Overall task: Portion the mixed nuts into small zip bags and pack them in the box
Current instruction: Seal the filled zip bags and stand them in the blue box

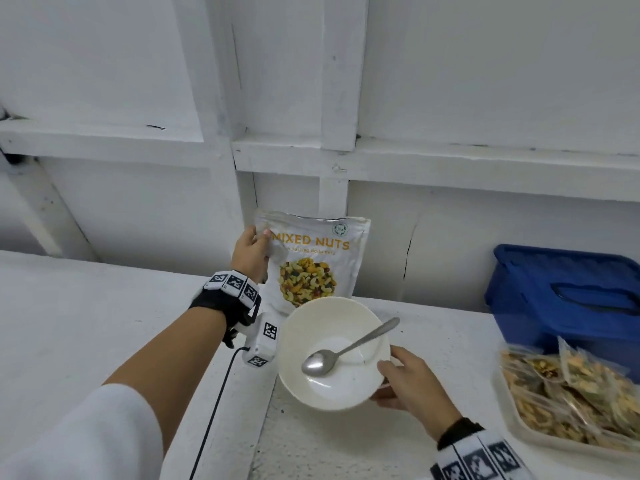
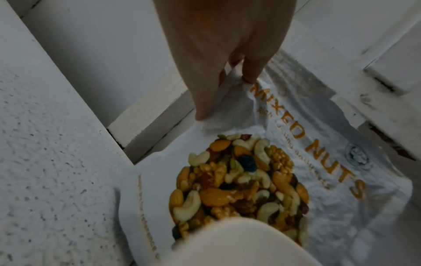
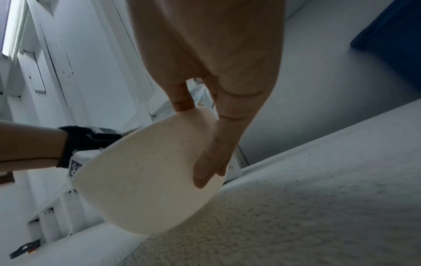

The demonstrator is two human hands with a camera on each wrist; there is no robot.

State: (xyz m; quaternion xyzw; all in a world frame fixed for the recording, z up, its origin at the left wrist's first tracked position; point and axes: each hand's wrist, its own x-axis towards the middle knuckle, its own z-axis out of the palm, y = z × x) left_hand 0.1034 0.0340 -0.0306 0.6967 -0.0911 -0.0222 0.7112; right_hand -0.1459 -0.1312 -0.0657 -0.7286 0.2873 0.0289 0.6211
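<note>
While left hand (image 1: 250,251) pinches nut pouch (image 1: 313,261), right hand (image 1: 414,386) holds bowl (image 1: 330,355).

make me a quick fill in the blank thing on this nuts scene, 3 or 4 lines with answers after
1. The left hand pinches the top corner of the ____ pouch.
2. The right hand holds the white ____ by its rim.
3. A metal ____ lies in the bowl.
4. The box by the wall is ____ in colour.

Missing words: mixed nuts; bowl; spoon; blue
</note>
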